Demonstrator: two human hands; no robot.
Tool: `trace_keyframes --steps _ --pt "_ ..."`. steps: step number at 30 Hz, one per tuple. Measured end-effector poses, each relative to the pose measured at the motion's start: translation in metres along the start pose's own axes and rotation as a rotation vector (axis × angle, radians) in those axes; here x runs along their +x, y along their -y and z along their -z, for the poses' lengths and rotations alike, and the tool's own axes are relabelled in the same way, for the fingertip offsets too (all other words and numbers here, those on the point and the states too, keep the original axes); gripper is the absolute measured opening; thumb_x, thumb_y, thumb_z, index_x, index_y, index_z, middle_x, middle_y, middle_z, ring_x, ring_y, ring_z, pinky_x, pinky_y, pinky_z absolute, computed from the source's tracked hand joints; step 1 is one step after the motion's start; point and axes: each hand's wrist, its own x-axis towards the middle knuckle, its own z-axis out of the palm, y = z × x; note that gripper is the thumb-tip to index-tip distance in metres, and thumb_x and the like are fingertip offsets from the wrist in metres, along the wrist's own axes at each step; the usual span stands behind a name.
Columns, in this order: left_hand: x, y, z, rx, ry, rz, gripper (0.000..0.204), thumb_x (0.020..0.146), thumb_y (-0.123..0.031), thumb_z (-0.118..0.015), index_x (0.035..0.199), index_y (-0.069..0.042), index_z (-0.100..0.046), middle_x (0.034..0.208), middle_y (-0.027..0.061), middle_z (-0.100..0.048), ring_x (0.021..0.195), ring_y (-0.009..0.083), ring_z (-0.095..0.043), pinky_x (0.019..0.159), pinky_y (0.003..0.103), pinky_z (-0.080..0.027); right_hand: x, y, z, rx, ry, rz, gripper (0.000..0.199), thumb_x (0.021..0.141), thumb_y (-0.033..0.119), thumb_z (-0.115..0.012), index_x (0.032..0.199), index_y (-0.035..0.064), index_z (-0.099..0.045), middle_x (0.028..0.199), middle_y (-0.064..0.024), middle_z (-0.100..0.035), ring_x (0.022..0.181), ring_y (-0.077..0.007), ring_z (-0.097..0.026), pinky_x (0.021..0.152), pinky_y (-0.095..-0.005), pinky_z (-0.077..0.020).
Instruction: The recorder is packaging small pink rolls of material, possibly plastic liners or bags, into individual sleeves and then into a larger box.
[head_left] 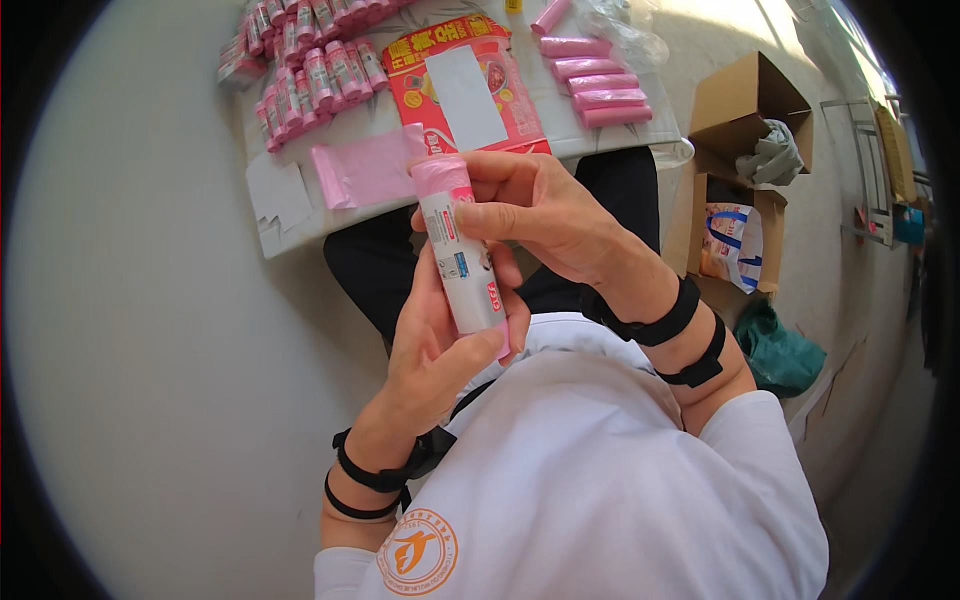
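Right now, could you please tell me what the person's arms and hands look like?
The fingers wear no gloves. Two black straps circle each forearm, with a bulkier black piece at the left wrist. The white sleeves are short.

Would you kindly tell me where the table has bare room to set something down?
A bare patch lies between the labelled rolls, the red packaging and the pink film; a narrow strip lies before the plain pink rolls. Back left is crowded with labelled rolls.
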Motion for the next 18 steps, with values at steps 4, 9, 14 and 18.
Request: trace_keyframes --steps 4,9,14,18 --pt "0.001 -0.005 -0.006 0.162 -0.262 -0.007 0.061 0.080 0.002 -0.055 0.135 0.003 -0.029 0.117 0.0146 -0.048 0.070 0.0153 -0.057 0.056 0.025 -0.047 -0.007 -0.005 0.003 0.015 -0.096 0.055 0.051 0.082 0.016 -0.070 0.125 -0.0006 -0.050 0.104 -0.0115 -0.064 0.090 -0.0122 -0.062 0.070 -0.0233 -0.0550" --pt "-0.006 -0.012 0.006 0.437 -0.261 0.081 0.053 0.087 -0.001 -0.059 0.136 0.000 -0.040 0.096 0.0060 -0.058 0.074 0.0072 -0.055 0.062 0.022 -0.047 -0.021 0.006 -0.001 -0.500 -0.167 0.223 0.053 0.069 0.017 -0.084 0.109 0.0027 -0.053 0.088 -0.0037 -0.060 0.084 -0.0121 -0.063 0.071 -0.0246 -0.0529" --pt "-0.005 -0.025 0.021 0.503 -0.138 0.129 0.052 0.089 -0.003 -0.057 0.138 0.000 -0.039 0.088 0.0033 -0.057 0.072 0.0064 -0.053 0.062 0.021 -0.046 -0.016 0.023 0.002 -0.548 -0.144 0.011 0.049 0.069 0.017 -0.083 0.104 0.0014 -0.053 0.085 -0.0047 -0.062 0.078 -0.0113 -0.063 0.065 -0.0241 -0.0530" --pt "-0.010 -0.034 0.032 0.331 -0.061 0.233 0.052 0.089 -0.004 -0.055 0.138 0.000 -0.040 0.088 0.0020 -0.056 0.072 0.0065 -0.052 0.064 0.022 -0.046 -0.014 0.032 0.006 -0.273 -0.049 -0.228 0.042 0.073 0.010 -0.080 0.103 0.0001 -0.052 0.091 -0.0050 -0.063 0.086 -0.0113 -0.062 0.070 -0.0231 -0.0535"
